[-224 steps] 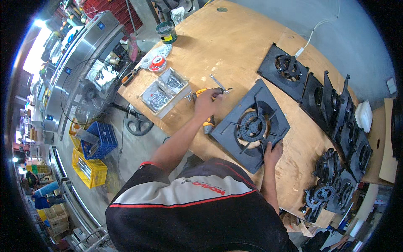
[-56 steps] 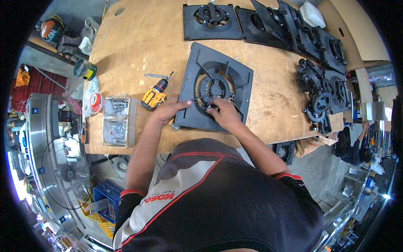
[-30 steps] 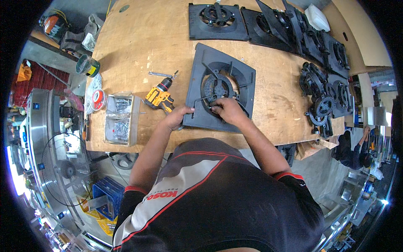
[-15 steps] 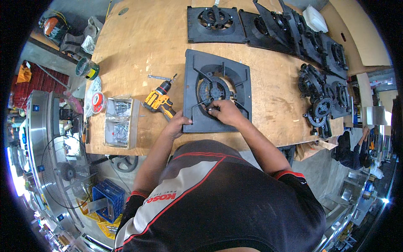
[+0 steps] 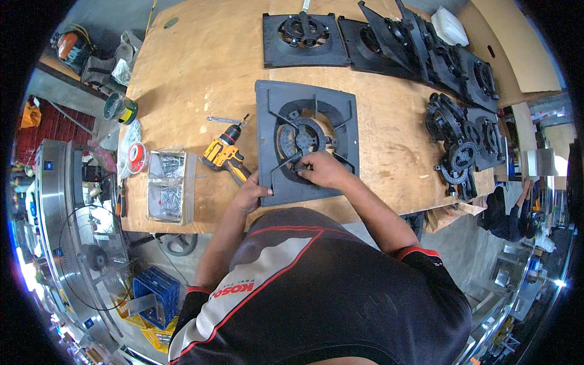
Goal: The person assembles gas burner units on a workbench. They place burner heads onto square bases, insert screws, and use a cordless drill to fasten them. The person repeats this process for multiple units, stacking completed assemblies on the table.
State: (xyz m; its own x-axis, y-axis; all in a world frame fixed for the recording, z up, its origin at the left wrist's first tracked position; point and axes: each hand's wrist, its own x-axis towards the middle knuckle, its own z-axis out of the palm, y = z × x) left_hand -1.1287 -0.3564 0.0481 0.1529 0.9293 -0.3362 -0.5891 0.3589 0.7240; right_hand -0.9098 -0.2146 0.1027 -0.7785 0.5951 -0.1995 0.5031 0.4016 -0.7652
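Note:
A black square stove grate (image 5: pixel 274 188) lies on the wooden table in front of me, with a round burner (image 5: pixel 291 135) in its central opening. My left hand (image 5: pixel 250 193) grips the grate's near left corner, thumb on top. At the near rim of the burner, my right hand (image 5: pixel 319 169) has its fingertips pinched together; whatever may be between them is too small to make out. A yellow and black cordless drill (image 5: pixel 224 153) lies just left of the grate, its bit pointing away from me. Beyond its bit rests a silver wrench (image 5: pixel 222 119).
Left of the drill is a divided box of screws (image 5: pixel 172 185), near a red tape roll (image 5: pixel 137 157) and a green tub (image 5: pixel 120 109). More black grates (image 5: pixel 306 39) line the far side. Burners (image 5: pixel 457 159) are piled at the right. A fan (image 5: pixel 91 255) stands at lower left.
The table and everything on it sit slightly lower and further left in the picture. Both hands stay on the grate and burner, the right fingers still pinched at the burner's near edge.

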